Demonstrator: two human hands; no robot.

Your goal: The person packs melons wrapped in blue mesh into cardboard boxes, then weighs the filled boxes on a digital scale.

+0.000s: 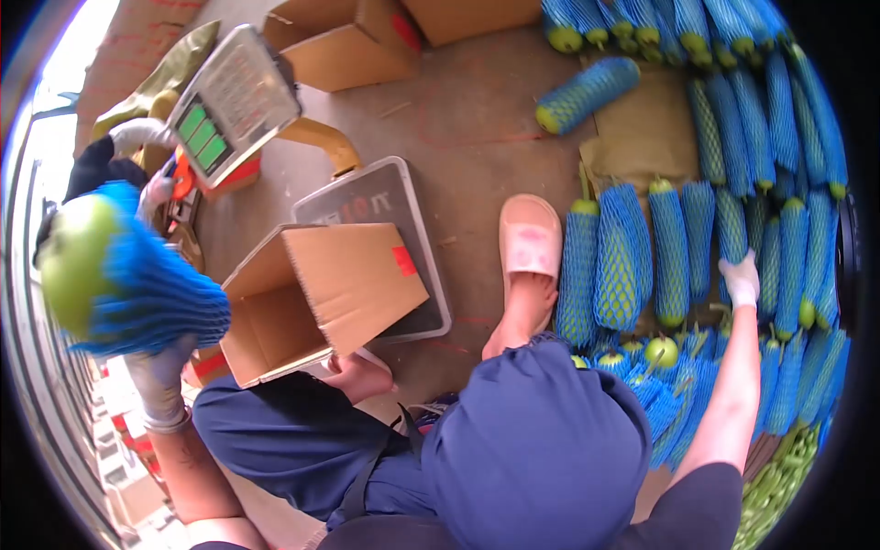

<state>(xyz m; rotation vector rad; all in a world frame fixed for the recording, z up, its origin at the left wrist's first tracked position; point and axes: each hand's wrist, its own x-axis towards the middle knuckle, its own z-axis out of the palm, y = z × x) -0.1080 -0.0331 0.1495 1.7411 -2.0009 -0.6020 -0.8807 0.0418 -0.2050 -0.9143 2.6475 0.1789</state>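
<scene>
My left hand (165, 376), in a whitish glove, is raised at the left and closed around a long pale-green gourd (73, 266) in a blue foam net (165, 284). The gourd's bare end faces away from the hand, close to the camera. On the right, my right hand (741, 278), also gloved, grips the lower end of a netted gourd (730, 229) lying in a row of others. Between my hands, an open cardboard box (362, 275) lies tilted on a platform scale (417, 238), its opening toward the left.
Rows of netted gourds (616, 257) cover the right side. One netted gourd (588, 94) lies apart on brown paper (632, 137). The scale display (234, 101) rises at upper left, near another person's gloved hand (142, 136). More cardboard boxes (348, 46) stand at the top.
</scene>
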